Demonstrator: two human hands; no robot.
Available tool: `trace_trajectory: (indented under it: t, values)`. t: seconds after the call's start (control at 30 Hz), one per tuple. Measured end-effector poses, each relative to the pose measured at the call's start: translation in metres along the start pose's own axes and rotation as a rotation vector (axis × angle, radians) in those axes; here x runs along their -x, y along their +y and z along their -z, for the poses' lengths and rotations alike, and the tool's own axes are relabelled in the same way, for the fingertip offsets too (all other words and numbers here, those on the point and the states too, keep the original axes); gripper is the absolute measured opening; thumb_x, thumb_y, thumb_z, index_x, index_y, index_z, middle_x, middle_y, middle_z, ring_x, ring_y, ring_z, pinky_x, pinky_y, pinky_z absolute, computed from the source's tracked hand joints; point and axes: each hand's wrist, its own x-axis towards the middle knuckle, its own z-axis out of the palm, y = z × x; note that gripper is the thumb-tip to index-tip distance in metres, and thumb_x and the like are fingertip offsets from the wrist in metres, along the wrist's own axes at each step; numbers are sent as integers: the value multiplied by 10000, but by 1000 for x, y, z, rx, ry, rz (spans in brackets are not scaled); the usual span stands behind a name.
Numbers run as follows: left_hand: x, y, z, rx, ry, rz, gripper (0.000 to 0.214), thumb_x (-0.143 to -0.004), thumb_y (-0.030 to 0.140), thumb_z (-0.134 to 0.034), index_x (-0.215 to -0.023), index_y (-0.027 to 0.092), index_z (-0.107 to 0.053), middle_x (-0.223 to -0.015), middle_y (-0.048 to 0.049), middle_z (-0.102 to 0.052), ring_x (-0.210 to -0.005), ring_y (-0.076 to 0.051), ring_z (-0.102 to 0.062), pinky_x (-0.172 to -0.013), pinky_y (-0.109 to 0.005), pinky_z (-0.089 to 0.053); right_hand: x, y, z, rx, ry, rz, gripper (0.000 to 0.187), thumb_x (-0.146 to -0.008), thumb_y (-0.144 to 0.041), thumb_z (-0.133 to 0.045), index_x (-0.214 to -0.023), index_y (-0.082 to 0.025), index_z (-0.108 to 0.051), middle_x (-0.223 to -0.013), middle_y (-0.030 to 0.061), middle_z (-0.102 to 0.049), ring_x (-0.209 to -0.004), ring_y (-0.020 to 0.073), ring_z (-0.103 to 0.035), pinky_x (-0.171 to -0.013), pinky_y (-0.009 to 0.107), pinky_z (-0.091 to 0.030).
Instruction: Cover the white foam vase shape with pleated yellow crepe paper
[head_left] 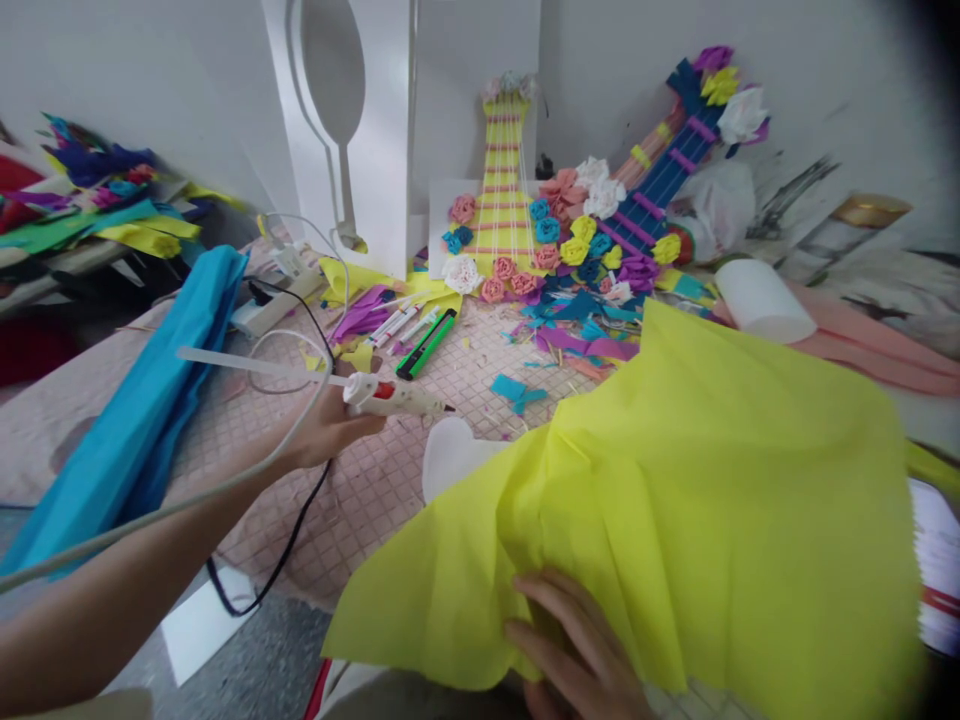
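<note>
My left hand [330, 432] is closed round the handle of a white hot glue gun [397, 397]. A long glue stick [255, 362] juts from its back, and its dark nozzle points right. At the lower edge, my right hand [577, 645] has bent fingers against the near edge of a large yellow crepe paper sheet [720, 480], gripping it there; the thumb is partly hidden. This creased sheet spreads over the right half of the table. A white cut-out shape [457, 455] pokes out from under it, just below the nozzle.
Guitar shapes in yellow [502, 190] and blue [660, 190] with paper flowers lean at the back. A green cutter [426, 345] and paper scraps [577, 325] lie before them. Blue crepe paper [135, 410], a power strip [270, 308] and cords are left; a white roll [765, 300] stands right.
</note>
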Motion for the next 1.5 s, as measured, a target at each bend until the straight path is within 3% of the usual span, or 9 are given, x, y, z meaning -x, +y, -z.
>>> trace_trajectory:
  t: [0.13, 0.3, 0.57, 0.73, 0.9, 1.03, 1.17, 1.33, 1.5]
  values:
    - [4, 1, -1, 246, 57, 156, 177, -726, 330, -437, -740, 180, -528, -523, 18, -476, -495, -110, -412, -472, -248, -351, 0, 0, 0, 10, -3, -2, 309, -674, -80, -457, -923, -169, -616, -1099, 106, -579, -1087, 226, -512, -841, 351, -508]
    - [11, -26, -13, 419, 166, 198, 199, -772, 332, -460, -784, 145, -527, -470, 50, -408, -464, -88, -371, -461, -227, -333, -1, 2, 1, 10, -6, 29, 309, -670, -81, -462, -923, -173, -613, -1084, 101, -599, -1058, 220, -542, -836, 340, -512]
    - [37, -53, -22, 250, 333, 298, 293, -743, 428, -488, -828, 159, -568, -631, -1, -576, -615, -172, -523, -509, -241, -376, -4, -1, 2, 36, 3, 67, 327, -677, -57, -446, -938, -171, -606, -1100, 107, -589, -1064, 227, -535, -826, 348, -518]
    - [40, -54, -25, -78, 255, 398, 381, -757, 511, -434, -621, 167, -530, -530, -25, -552, -542, -199, -551, -455, -247, -333, -15, -6, 17, 81, 15, 101, 334, -672, -16, -471, -938, -161, -612, -1098, 116, -576, -1070, 234, -519, -823, 356, -518]
    - [44, -58, -25, -125, 285, 277, 321, -764, 465, -453, -741, 165, -565, -666, -39, -612, -598, -201, -580, -498, -257, -381, -37, -8, 36, 145, 36, 124, 269, -734, -29, -479, -917, -164, -623, -1008, 97, -608, -1010, 212, -545, -859, 391, -489]
    - [59, -66, -19, -46, 383, 106, 334, -799, 443, -446, -970, 176, -550, -1006, -78, -605, -944, -237, -558, -799, -326, -426, -58, -8, 47, 147, 17, 142, 279, -760, -9, -482, -954, -165, -609, -901, 58, -627, -911, 172, -570, -908, 413, -445]
    - [89, -71, -23, -108, 496, 108, 321, -836, 420, -394, -1026, 187, -505, -1017, -101, -566, -1030, -271, -488, -907, -431, -361, -84, -9, 59, 177, 4, 143, 249, -784, -17, -480, -934, -170, -607, -843, 35, -630, -840, 151, -574, -925, 418, -415]
    - [133, -39, -56, -66, 645, 6, 247, -843, 369, -362, -961, 174, -455, -908, -83, -511, -852, -225, -507, -725, -359, -437, -127, -9, 70, 212, -79, 214, 236, -811, -35, -457, -938, -162, -610, -836, 28, -640, -799, 138, -574, -939, 409, -378]
    - [144, -5, -66, -111, 590, -254, 496, -781, 356, -460, -1215, 147, -340, -1172, -152, -449, -1077, -290, -426, -878, -439, -356, -151, -13, 70, 243, -150, 293, 199, -831, -61, -441, -874, -163, -607, -808, 12, -648, -769, 133, -582, -920, 390, -380]
